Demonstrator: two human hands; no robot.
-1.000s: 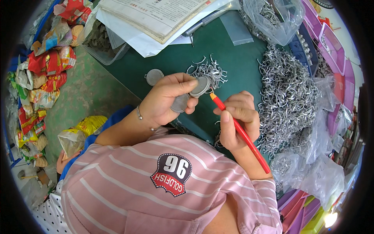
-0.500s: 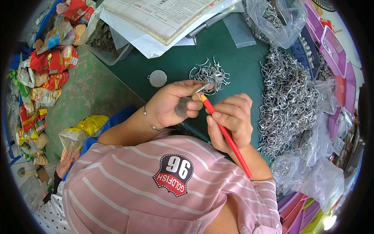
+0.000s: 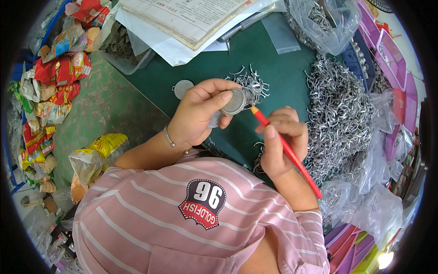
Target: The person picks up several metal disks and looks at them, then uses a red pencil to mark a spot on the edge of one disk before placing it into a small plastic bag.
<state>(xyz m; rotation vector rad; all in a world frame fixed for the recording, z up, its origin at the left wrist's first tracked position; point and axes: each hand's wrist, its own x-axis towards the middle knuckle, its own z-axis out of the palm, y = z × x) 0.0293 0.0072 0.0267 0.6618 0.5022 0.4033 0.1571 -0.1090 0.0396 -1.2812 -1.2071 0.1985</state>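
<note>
Honestly, the right hand point(image 3: 275, 153) is sitting nearest the body over the green worktop point(image 3: 285, 75), thumb and fingers pinching a red pencil-like stick point(image 3: 262, 119). Closer to the worktop's left edge, the left hand point(image 3: 198, 107) is pinching a round grey disc point(image 3: 234, 102) between thumb and fingers, with a second disc point(image 3: 214, 120) peeking out underneath. The stick's tip is pointing at the disc's right rim; can't tell if they're touching. My take: keep the disc braced, steer the tip lightly along the rim, and watch that the lower one isn't slipping.

Just behind, a third disc point(image 3: 182, 87) and a heap of curved silver bits point(image 3: 255, 86) are lying loose.

As for containers, clear bags point(image 3: 378, 201) are slumping along the right side, at least one holding silver bits. Farther up that side, a blue tray point(image 3: 350, 61) is holding pale roundish pieces, with purple bins point(image 3: 393, 61) standing beyond. Over by the left edge's far end, a clear tub point(image 3: 137, 68) is holding crumpled grey-brown stuff point(image 3: 121, 48).
</note>
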